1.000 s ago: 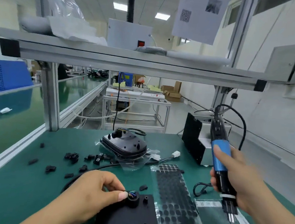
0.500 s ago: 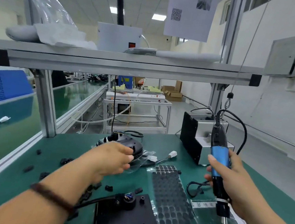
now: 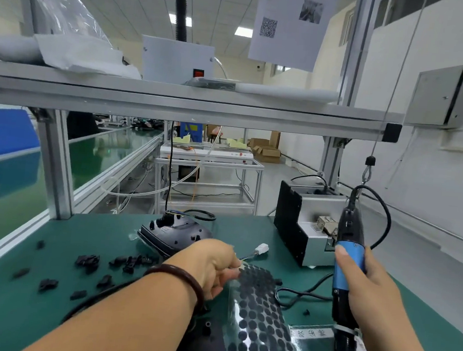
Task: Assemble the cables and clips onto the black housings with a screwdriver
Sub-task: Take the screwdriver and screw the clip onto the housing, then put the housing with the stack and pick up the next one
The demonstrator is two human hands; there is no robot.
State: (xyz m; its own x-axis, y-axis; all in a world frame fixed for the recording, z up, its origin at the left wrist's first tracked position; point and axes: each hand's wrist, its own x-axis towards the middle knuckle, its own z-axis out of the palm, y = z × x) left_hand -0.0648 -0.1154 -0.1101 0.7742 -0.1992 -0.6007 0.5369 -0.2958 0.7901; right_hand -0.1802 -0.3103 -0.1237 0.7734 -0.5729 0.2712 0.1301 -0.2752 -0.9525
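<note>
**A:** Two hands in shot. Big to small, quick. Bench?

**B:** Green bench (image 3: 17, 310), everything's on it. Grey screw feeder (image 3: 306, 232) stands beyond the right hand (image 3: 371, 294), a bit to its left.

**A:** Housings?

**B:** Domed black housing (image 3: 174, 234) sits just beyond the knuckles of the left hand (image 3: 211, 266). Flat black housing (image 3: 205, 338) is on the near side of those fingers, tucked under the wrist and half hidden by the forearm. I'd guess that's the one being worked.

**A:** Between the hands?

**B:** Dot sheet (image 3: 257, 317). It runs from the left fingertips back toward the person, between the flat housing and the driver bit.

**A:** Driver?

**B:** Screwdriver (image 3: 349, 258), with the right fingers wrapped tight round the blue barrel. Long axis upright, bit down, hanging right of the sheet.

**A:** Left fingers?

**B:** Left fingers (image 3: 233, 270) are curled together at the sheet's far corner, where thin wires come in. Can't tell if they're pinching wire or film.

**A:** Small stuff?

**B:** Black cable (image 3: 93, 300) trails out left from under the forearm. Clips (image 3: 88, 260) are scattered left of the left fingers, well apart from the right hand. White connector (image 3: 261, 248) is just beyond the left fingertips, to their right.

**A:** So what does the next move turn on?

**B:** My read: the flat housing lies left of the bit, across the sheet, so the driver goes leftward. The left hand is nearer the clips and the cable.
</note>
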